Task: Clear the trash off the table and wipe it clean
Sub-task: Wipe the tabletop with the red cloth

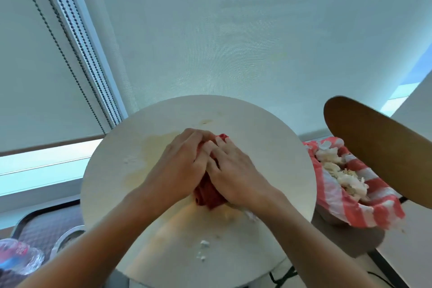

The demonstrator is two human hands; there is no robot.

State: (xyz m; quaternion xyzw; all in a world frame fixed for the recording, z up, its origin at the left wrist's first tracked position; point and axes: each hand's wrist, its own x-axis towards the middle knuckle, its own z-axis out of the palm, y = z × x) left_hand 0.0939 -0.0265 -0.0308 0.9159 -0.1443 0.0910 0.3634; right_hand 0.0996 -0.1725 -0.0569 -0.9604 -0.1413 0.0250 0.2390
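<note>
Red cloth [208, 194] lies bunched near the middle of the round white table [268, 147], with both hands laid on top of it. The left hand [180, 166] covers the cloth's left side, its fingers bent over the far edge of the bundle and gripping it. The right hand [233, 170] rests on the right side with fingers fairly straight and close together, pressing down, their tips overlapping the left hand's fingers. A yellowish smear [149, 152] spreads on the tabletop left of the hands, and small white crumbs [203, 249] lie near the table's near edge. To the right, beside the table, a bin lined with a red-and-white striped bag [339, 196] holds crumpled white tissues [346, 177]. A brown curved chair back [374, 147] stands at far right.
</note>
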